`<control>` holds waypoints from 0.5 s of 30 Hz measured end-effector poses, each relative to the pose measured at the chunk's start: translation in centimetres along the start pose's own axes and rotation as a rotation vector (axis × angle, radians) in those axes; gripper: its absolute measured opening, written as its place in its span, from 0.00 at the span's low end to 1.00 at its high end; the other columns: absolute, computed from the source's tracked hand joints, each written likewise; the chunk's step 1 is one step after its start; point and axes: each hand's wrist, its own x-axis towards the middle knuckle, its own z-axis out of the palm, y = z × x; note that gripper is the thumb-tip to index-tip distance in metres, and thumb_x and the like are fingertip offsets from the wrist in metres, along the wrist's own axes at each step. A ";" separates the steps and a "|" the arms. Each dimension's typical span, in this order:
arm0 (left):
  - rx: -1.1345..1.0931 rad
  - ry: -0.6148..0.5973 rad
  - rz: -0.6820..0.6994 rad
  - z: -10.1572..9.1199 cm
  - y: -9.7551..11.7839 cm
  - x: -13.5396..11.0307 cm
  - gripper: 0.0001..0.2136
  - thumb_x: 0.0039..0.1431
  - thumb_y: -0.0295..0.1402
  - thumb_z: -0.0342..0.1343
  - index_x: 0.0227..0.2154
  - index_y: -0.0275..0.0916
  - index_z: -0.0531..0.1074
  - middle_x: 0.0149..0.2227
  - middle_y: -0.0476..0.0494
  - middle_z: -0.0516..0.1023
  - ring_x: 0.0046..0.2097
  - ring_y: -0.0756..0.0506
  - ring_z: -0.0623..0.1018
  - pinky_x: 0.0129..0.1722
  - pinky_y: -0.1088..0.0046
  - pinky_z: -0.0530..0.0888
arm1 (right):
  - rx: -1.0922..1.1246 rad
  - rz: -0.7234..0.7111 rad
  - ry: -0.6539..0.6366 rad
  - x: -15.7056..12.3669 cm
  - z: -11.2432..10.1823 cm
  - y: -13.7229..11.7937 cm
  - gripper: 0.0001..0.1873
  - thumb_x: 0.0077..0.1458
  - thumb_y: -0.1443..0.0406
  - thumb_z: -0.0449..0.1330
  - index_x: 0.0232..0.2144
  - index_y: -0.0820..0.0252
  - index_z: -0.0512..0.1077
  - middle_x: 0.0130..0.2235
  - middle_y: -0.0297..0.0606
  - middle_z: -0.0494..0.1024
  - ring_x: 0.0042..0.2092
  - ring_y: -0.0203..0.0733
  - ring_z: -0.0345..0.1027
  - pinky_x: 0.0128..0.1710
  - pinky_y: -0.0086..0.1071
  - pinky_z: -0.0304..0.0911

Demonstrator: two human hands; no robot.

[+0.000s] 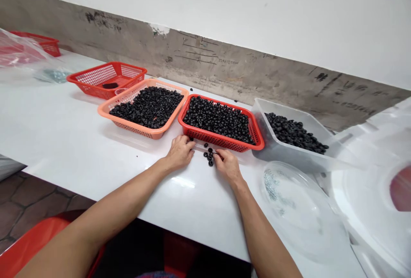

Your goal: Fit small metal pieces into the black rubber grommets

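Observation:
My left hand (180,152) rests on the white table (64,141) with its fingers curled together, close to the front wall of a red basket (221,141) full of small black rings. My right hand (227,163) lies a little to the right, fingers pinched near a small cluster of loose black rings (209,155) on the table between the two hands. What either hand holds, if anything, is too small to make out. An orange basket (141,130) to the left also holds black rings.
A red basket (96,90), nearly empty, stands at the back left, and a clear tub (289,154) of black rings at the right. A clear lid (298,209) with small metal bits lies front right. Plastic bags lie far left. A red chair is below.

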 end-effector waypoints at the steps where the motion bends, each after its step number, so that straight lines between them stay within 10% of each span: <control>1: 0.014 -0.010 0.017 0.0 0.1 0.1 0.15 0.54 0.33 0.52 0.45 0.40 0.72 0.45 0.36 0.67 0.50 0.37 0.64 0.48 0.57 0.64 | 0.005 0.005 0.000 0.0 0.0 0.0 0.13 0.53 0.64 0.54 0.36 0.63 0.75 0.32 0.44 0.76 0.34 0.44 0.69 0.37 0.35 0.64; 15: -0.081 -0.130 0.089 -0.3 0.1 -0.3 0.11 0.57 0.37 0.51 0.38 0.43 0.76 0.53 0.40 0.66 0.57 0.36 0.59 0.54 0.51 0.55 | 0.112 0.046 0.045 0.0 -0.3 -0.2 0.13 0.54 0.62 0.53 0.34 0.60 0.76 0.33 0.42 0.76 0.34 0.43 0.70 0.36 0.35 0.65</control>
